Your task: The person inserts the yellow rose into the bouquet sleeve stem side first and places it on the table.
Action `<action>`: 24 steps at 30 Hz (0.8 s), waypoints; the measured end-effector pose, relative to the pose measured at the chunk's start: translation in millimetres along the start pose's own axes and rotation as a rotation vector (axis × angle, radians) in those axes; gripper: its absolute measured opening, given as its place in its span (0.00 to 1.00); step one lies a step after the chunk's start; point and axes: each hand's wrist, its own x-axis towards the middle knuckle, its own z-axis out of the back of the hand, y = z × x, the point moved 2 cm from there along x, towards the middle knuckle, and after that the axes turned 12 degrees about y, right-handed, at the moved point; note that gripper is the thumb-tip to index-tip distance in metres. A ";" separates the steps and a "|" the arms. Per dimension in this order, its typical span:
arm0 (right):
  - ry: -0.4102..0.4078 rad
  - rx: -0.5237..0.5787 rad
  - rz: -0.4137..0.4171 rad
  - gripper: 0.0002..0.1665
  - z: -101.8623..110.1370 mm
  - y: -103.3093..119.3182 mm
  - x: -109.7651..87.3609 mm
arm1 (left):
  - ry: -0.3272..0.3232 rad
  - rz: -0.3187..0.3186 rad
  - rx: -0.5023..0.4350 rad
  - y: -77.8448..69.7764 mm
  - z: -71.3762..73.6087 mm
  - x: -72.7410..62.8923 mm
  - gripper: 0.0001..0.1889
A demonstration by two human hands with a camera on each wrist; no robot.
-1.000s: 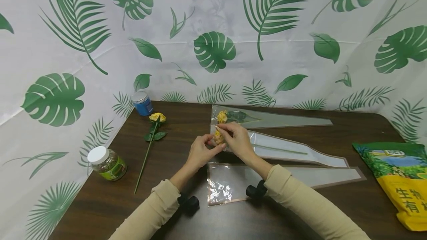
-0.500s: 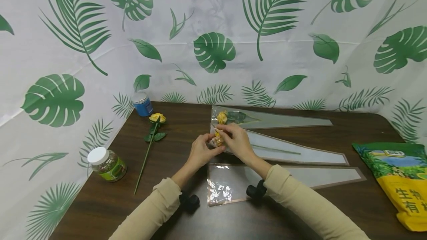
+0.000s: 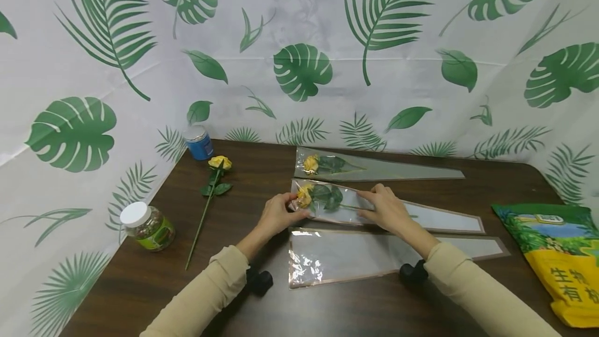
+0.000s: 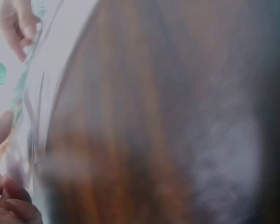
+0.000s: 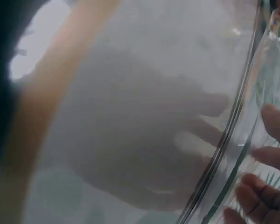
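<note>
A yellow rose (image 3: 304, 196) with green leaves lies inside the middle clear flower sleeve (image 3: 348, 212), its stem pointing right along the narrowing part. My left hand (image 3: 275, 213) grips the wide left end of that sleeve, thumb and fingers beside the bloom. Over the stem part, my right hand (image 3: 386, 209) touches the sleeve with thumb and forefinger spread apart. In the right wrist view its fingers (image 5: 275, 123) lie along the film near the green stem. The left wrist view catches only the left fingertips (image 4: 21, 207) at the sleeve's edge.
Behind lies another sleeve (image 3: 398, 170) holding a yellow rose (image 3: 311, 164); in front is a flat sleeve (image 3: 346, 259). A loose yellow rose (image 3: 219, 163) lies left, near a blue can (image 3: 199, 144) and a white-lidded jar (image 3: 152, 228). A green-yellow bag (image 3: 557, 264) stands right.
My right hand has left the bloom and moved right along the middle sleeve, uncovering the rose and leaves. My left hand stays at the wide end.
</note>
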 end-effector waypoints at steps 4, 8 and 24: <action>0.076 -0.036 -0.037 0.35 0.4 -11.4 -7.7 | 0.054 0.028 0.016 -4.5 2.2 1.2 0.26; 0.090 -0.045 -0.050 0.36 0.2 -15.2 -8.8 | 0.107 0.029 0.030 -7.5 4.9 1.4 0.28; 0.140 -0.021 -0.082 0.39 3.4 -28.3 -10.5 | 0.096 0.096 0.024 0.7 16.5 -14.5 0.07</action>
